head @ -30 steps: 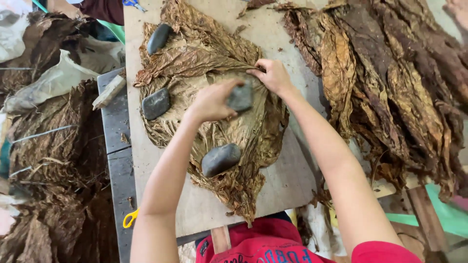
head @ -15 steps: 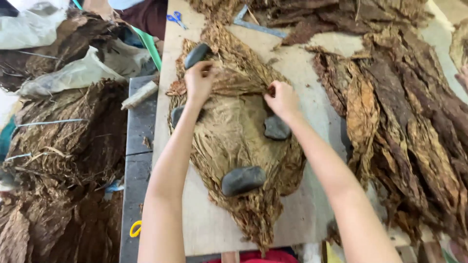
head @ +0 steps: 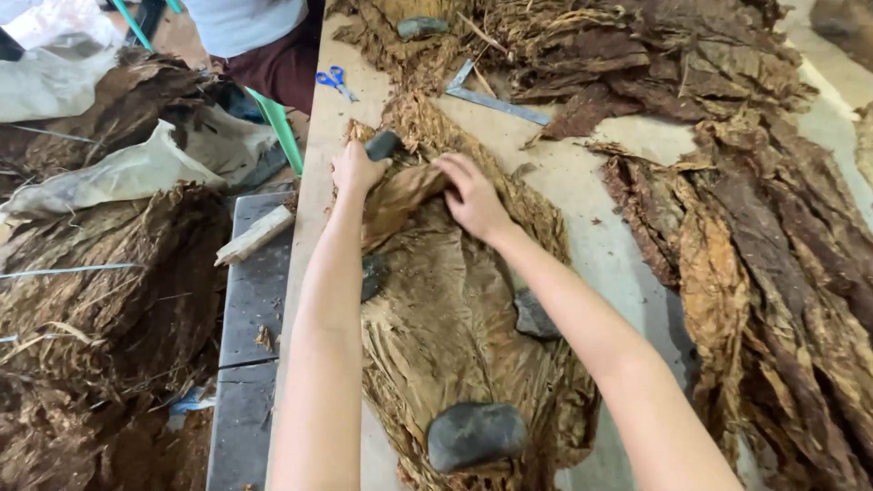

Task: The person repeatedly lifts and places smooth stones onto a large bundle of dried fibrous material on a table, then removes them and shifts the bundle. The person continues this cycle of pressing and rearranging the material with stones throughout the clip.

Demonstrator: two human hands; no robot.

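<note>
Here I see a stack of large dried tobacco leaves (head: 455,336) spread flat on the pale wooden table (head: 591,236), and both hands work at its far end. My left hand (head: 357,168) is curled around the top edge of the leaf, its fingers touching a dark stone (head: 384,144) that sits there; whether it grips the stone itself I cannot tell. My right hand (head: 473,195) lies just beside it, fingers bent and pinched on a raised fold of the leaf. Three more stones weigh the stack down: a large rounded stone (head: 476,435) at the near end, a grey stone (head: 535,316) partly behind my right forearm, and a hidden stone (head: 373,275) peeking out by my left forearm. Farther off lie a metal ruler (head: 498,100), blue scissors (head: 335,80), and heaps of darker leaves (head: 764,245) to the right.
</note>
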